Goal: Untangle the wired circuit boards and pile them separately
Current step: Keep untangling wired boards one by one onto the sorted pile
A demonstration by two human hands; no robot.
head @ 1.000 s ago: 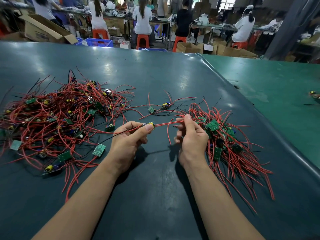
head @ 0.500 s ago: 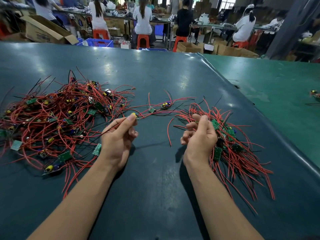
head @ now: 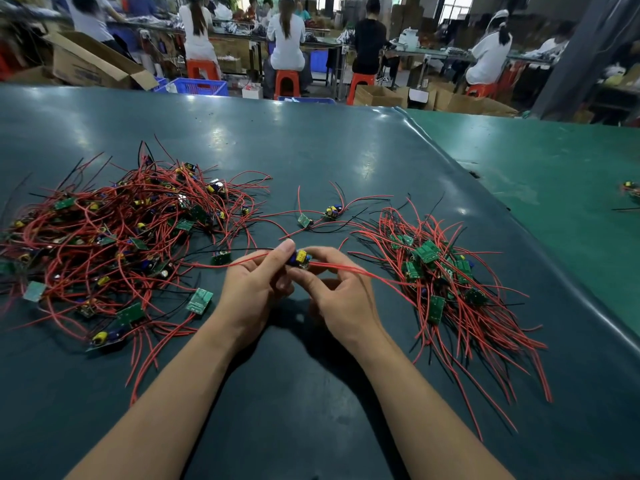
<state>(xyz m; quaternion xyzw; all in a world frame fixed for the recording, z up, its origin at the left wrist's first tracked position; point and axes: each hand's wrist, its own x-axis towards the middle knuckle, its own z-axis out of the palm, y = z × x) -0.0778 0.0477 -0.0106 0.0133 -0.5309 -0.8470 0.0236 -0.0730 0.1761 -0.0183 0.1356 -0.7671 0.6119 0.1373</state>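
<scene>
A big tangled heap of small green circuit boards with red and black wires (head: 114, 244) covers the table's left side. A tidier pile of boards with red wires (head: 446, 285) lies on the right. Between them, just above the table, my left hand (head: 252, 289) and my right hand (head: 332, 292) meet and both pinch one small circuit board with a yellow and blue part (head: 300, 258). Its red wires run left toward the heap and right over the sorted pile. Two loose boards (head: 320, 216) lie behind my hands.
The dark green table (head: 311, 393) meets a lighter green table (head: 554, 188) on the right, where another wired board (head: 630, 190) lies at the edge. Behind the table are cardboard boxes, a blue crate (head: 201, 86) and seated people on red stools.
My hands were apart, the left pinching a board by its wires near the heap. Now they have come together at the middle and both pinch the board.
</scene>
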